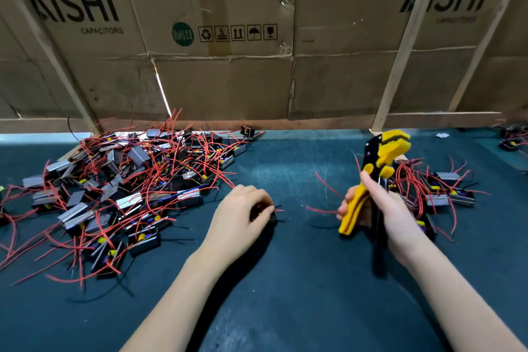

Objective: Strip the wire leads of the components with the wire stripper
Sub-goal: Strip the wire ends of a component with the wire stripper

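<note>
Dark table [285, 308] backed by cardboard [223, 80]. Left hand [243, 211] pinching one component [261, 213] beside the stripper [371, 180], gripped upright by right hand [391, 208]. Big pile [114, 194] left of stripper probably unstripped; smaller pile [440, 191] right, likely done.

The far cardboard wall [223, 37] reads "AiSHi CAPACITORS" at left and again at right (blurrier there); its green round sticker [183, 34] says "RoHS 2.0".
</note>
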The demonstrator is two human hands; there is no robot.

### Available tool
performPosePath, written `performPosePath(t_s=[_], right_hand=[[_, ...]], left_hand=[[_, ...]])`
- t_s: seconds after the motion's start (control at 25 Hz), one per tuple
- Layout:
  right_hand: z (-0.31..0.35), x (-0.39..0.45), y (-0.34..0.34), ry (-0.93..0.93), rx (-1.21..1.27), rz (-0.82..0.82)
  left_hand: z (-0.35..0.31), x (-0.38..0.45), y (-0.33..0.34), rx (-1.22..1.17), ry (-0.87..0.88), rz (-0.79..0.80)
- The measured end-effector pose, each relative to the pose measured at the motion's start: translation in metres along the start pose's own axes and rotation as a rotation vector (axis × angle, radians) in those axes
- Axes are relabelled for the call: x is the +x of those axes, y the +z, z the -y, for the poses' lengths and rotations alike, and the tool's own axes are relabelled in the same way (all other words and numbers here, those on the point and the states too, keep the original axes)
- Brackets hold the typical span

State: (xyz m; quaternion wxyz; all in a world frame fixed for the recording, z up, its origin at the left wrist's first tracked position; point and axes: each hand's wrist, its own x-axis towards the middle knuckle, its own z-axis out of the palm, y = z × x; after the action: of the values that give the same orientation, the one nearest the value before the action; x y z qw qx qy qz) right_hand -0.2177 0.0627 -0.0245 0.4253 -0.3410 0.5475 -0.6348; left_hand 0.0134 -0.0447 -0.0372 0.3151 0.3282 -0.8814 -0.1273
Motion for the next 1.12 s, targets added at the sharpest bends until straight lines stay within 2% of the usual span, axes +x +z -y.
performPosePath(t_s=[0.12,0.2,0.24,0.32,0.4,0.48,0.6,0.8,0.96,1.12], right_hand=[[-0.006,0.007,-0.002,-0.169,-0.192,-0.345],[-0.005,0.011,-0.013,-0.267,-0.471,-0.51],[-0.005,0.01,-0.018,-0.302,-0.567,-0.558],[-0.004,0.008,-0.019,-0.352,-0.601,-0.575],[-0.004,0.006,-0.015,-0.405,-0.463,-0.476],[-0.003,0.003,-0.01,-0.43,-0.287,-0.284],[-0.004,-0.002,-0.003,-0.405,-0.316,-0.033],[-0.003,-0.004,-0.003,-0.296,-0.447,0.038],[0.001,-0.009,-0.005,-0.143,-0.425,0.231],[-0.004,-0.013,0.007,-0.171,-0.474,0.264]], left_hand=[[0.0,-0.001,0.002,-0.017,0.029,0.003],[0.001,-0.001,0.002,-0.038,0.021,0.001],[0.0,-0.001,0.002,-0.049,0.01,-0.004],[0.001,-0.001,0.002,-0.078,-0.018,-0.022],[0.001,0.0,0.002,-0.104,-0.046,-0.047],[0.001,0.0,0.002,-0.125,-0.071,-0.077],[0.001,0.0,0.004,-0.159,-0.095,-0.085],[0.001,0.0,0.006,-0.089,-0.051,-0.058],[0.0,-0.001,0.004,-0.067,-0.028,-0.072],[0.001,-0.001,0.001,-0.142,-0.07,-0.068]])
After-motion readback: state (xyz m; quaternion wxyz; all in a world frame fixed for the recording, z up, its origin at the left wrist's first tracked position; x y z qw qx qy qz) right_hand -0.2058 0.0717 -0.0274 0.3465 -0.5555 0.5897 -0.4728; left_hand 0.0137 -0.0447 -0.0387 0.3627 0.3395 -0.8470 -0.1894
